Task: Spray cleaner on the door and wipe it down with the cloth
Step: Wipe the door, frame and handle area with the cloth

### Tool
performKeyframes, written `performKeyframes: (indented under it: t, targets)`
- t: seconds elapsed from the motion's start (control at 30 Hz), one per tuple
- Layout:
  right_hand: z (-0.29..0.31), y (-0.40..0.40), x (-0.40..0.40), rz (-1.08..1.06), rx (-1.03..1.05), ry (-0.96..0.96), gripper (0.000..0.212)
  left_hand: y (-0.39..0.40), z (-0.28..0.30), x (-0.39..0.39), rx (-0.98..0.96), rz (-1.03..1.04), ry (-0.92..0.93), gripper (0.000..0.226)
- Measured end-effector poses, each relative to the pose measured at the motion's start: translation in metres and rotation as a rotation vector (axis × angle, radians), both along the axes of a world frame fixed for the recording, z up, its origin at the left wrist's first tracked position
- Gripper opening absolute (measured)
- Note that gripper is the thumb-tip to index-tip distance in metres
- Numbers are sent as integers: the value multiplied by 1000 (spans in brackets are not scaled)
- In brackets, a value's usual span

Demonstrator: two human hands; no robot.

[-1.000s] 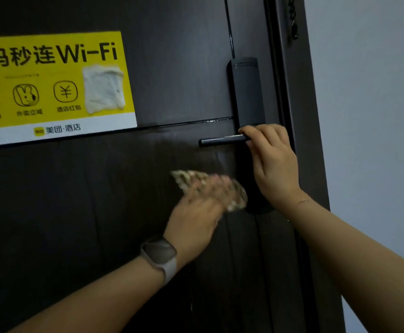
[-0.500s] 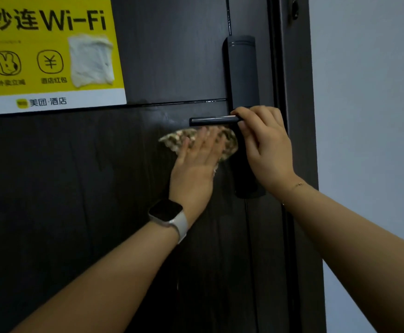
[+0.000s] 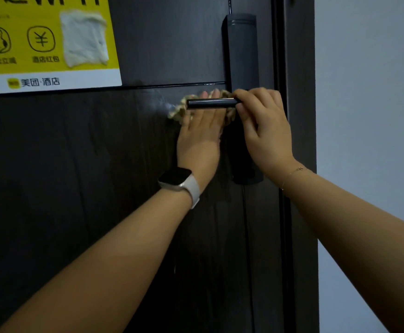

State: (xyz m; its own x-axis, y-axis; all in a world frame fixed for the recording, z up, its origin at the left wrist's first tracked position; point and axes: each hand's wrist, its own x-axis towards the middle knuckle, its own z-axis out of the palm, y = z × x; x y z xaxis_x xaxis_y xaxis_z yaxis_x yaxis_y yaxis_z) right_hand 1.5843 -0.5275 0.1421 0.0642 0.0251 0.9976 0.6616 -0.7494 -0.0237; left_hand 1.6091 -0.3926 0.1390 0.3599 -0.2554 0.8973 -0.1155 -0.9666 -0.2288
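Observation:
The dark wood-grain door [image 3: 80, 176] fills most of the view. My left hand [image 3: 199, 138] lies flat with straight fingers on a patterned beige cloth [image 3: 175, 111], pressing it against the door just behind the black lever handle [image 3: 210, 103]. The fingertips reach above the handle. My right hand [image 3: 263, 131] grips the handle's right end where it meets the tall black lock plate [image 3: 242, 56]. A wet smear shows on the door left of the cloth. No spray bottle is in view.
A yellow Wi-Fi sticker [image 3: 40, 44] with a torn pale patch is stuck on the upper left of the door. The dark door frame [image 3: 299, 164] runs down the right, with a pale wall [image 3: 369, 116] beyond it.
My left hand has slid the cloth upward from below the handle to behind it. My right hand has kept its grip on the handle. The camera has moved closer.

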Motion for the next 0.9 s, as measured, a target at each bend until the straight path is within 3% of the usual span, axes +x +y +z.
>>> performKeyframes:
  t: [0.17, 0.37, 0.47, 0.6, 0.73, 0.9]
  targets:
    - [-1, 2, -4, 15, 20, -1, 32, 25, -85, -5, 218, -123, -44, 59]
    - [-1, 2, -7, 34, 15, 27, 33, 49, -174, -26, 420, -136, 145, 63]
    - [-2, 2, -6, 49, 28, 35, 33, 59, -157, -28, 463, -159, 127, 62]
    - [-17, 9, -9, 77, 20, 45, 45, 55, -101, -23, 290, -96, 49, 57]
    - [-99, 1, -14, 52, -6, 129, 52, 52, -115, -20, 273, -66, 49, 64]
    - [-224, -15, -10, 16, -14, 558, 58, 67, -164, -19, 426, -108, 69, 73]
